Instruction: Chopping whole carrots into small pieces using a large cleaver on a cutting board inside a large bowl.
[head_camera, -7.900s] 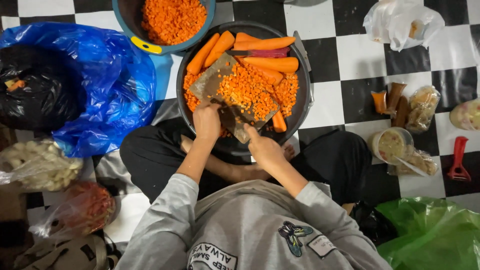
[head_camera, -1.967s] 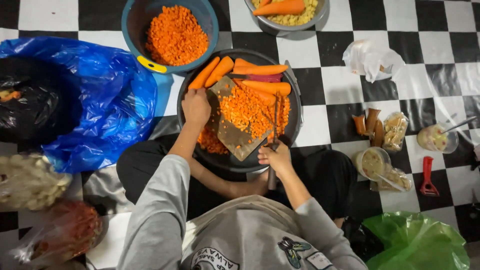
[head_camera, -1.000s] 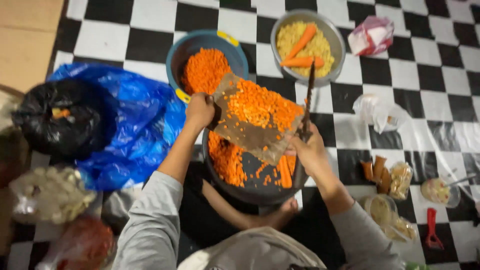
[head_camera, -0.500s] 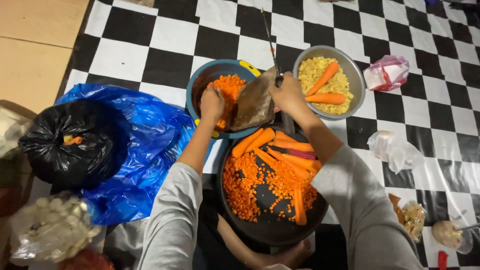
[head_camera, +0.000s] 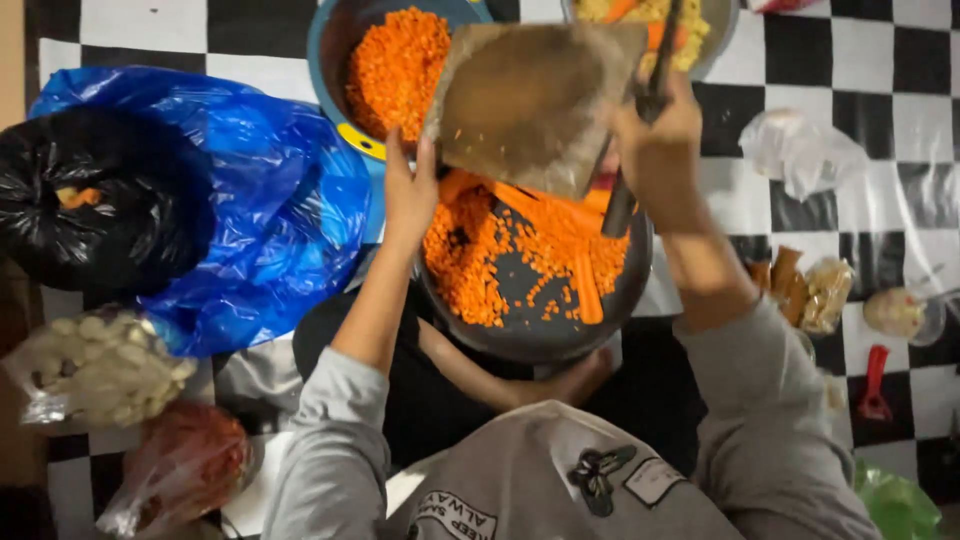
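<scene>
1. Your left hand (head_camera: 408, 195) grips the cutting board (head_camera: 530, 100), tilted over the blue bowl (head_camera: 330, 50).
2. Your right hand (head_camera: 655, 140) clasps the knife (head_camera: 640, 120) beside it.
3. Next, I'd scrape off clinging chopped carrot (head_camera: 395, 65).

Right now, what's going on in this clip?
A person sitting on a checkered floor holds a wooden cutting board tilted above a dark pan of chopped carrot. The left hand grips the board's lower edge; the right hand steadies the other side and also holds a knife. A blue bowl of chopped carrot sits just beyond.
</scene>
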